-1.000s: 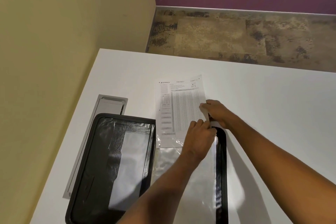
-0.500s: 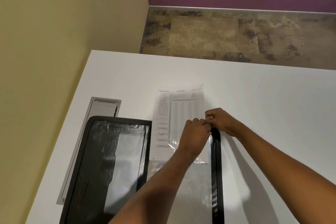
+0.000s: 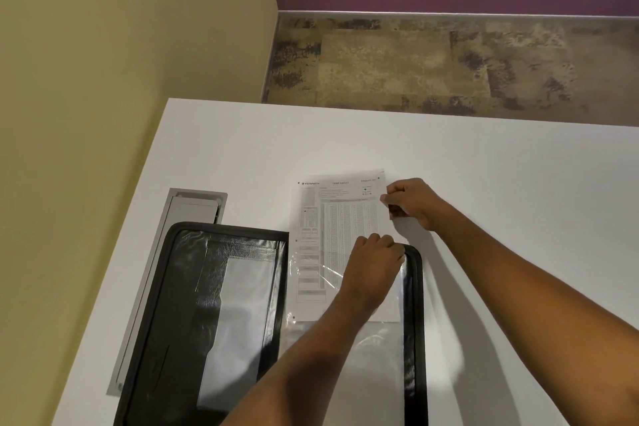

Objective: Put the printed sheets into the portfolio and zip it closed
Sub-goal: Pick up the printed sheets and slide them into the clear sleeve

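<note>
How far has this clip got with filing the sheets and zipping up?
Done: the black zip portfolio lies open. In hand: the printed white sheet is only partly inside the clear plastic sleeve; the right hand pinches its edge, the left hand holds the sleeve's mouth. Left: seating it, zipping.

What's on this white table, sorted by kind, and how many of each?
Open black zip portfolio with clear plastic sleeves: 1
White printed sheet (or stack; count unclear): 1
Grey metal cable hatch set in the table: 1
Bare hands: 2, left hand, right hand
Total: 5
</note>
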Demonstrator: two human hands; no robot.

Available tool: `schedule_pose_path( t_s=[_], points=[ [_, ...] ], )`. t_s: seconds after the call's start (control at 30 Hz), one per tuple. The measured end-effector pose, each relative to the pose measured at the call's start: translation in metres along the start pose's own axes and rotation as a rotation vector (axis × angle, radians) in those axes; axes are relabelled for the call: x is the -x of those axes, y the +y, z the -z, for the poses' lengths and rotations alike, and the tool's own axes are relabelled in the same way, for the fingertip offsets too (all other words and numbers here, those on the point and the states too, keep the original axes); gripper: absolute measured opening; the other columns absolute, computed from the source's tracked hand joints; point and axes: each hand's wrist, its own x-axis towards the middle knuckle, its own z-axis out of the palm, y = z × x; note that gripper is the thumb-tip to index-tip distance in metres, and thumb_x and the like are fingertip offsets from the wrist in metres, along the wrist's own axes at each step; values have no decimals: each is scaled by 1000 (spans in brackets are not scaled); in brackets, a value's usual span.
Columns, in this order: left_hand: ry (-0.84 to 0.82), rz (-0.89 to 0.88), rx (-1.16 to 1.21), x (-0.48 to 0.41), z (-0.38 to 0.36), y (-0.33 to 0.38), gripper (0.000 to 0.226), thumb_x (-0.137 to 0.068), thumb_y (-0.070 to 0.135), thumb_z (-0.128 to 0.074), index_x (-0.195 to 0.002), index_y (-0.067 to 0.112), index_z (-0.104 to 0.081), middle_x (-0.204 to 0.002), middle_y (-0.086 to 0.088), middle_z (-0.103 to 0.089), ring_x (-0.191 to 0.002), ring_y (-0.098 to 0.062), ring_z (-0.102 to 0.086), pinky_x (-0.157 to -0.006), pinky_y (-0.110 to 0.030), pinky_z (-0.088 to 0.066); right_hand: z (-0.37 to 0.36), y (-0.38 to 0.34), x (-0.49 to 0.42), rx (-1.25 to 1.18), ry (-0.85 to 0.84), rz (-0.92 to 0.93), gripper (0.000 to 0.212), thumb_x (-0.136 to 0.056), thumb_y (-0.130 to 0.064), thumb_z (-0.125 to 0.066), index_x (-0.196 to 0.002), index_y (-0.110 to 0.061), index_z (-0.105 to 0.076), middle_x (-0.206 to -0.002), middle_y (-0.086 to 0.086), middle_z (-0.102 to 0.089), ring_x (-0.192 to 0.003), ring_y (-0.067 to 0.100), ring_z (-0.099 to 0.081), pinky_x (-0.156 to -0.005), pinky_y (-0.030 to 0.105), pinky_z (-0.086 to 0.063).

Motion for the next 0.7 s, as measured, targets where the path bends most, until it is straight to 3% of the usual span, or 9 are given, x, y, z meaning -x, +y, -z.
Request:
schedule_pose_path(
  t_s=[0.1, 0.23, 0.3, 0.4, 0.47, 0.57, 0.63, 0.7],
  points=[
    [14, -18, -11, -2, 0, -1, 16, -100, 14, -62, -97, 14, -77, -89, -5, -73, -82, -24, -64, -76, -37, -46, 4, 1, 0, 49, -25, -6, 10, -93, 4, -69, -92, 13, -65, -105, 22, -77, -73, 25, -75, -63, 30, -65],
    [36, -32, -19, -4, 0, -4, 12, -99, 16, -66, -96, 14, -78, -89, -4, -73, -84, -25, -65, -78, -38, -46, 14, 9, 10, 142, -107, -6, 19, -89, 4, -74, -105, 14, -67, -108, 31, -74, -93, 47, -74, -85, 49, -65],
    [30, -24, -3, -4, -1, -4, 16, -100, 18, -62, -98, 14, -77, -93, -5, -73, -89, -26, -64, -80, -39, -44, 18, 16, 18, 162, -187, -6, 24, -87, 5, -76, -110, 7, -72, -105, 27, -75, -88, 41, -75, -89, 49, -63],
    [-3, -15, 8, -4, -2, -3, 19, -103, 20, -58, -103, 14, -76, -101, -5, -73, -95, -26, -62, -84, -39, -41, 22, 24, 28, 268, -354, -43, 39, -84, 11, -74, -119, -4, -74, -91, 6, -79, -83, 26, -75, -90, 44, -63],
    [-18, -16, 15, -3, -3, -1, 18, -103, 19, -57, -104, 13, -75, -99, -6, -72, -94, -26, -61, -83, -39, -40, 22, 23, 30, 359, -425, -74, 38, -82, 12, -73, -119, 0, -73, -95, 13, -77, -86, 29, -74, -95, 48, -61],
    [-20, 23, 61, 0, -1, 0, 22, -104, 20, -54, -100, 12, -74, -99, -5, -70, -90, -26, -61, -77, -37, -37, 17, 13, 25, 334, -353, -53, 31, -87, 2, -75, -117, 4, -69, -113, 23, -74, -104, 38, -73, -99, 49, -59],
    [-46, 36, 69, 1, 2, -1, 23, -104, 23, -53, -100, 13, -73, -95, -5, -68, -88, -25, -61, -72, -34, -31, 9, 5, 20, 239, -257, 9, 25, -92, -9, -74, -116, -2, -71, -117, 17, -74, -111, 31, -71, -100, 44, -58],
    [-80, 37, 106, 1, 5, -4, 21, -103, 25, -55, -103, 13, -73, -94, -5, -68, -89, -26, -62, -73, -36, -34, 1, -3, 15, 243, -196, 93, 20, -95, -14, -71, -113, -6, -75, -119, 8, -75, -109, 21, -67, -90, 34, -55]
  ],
)
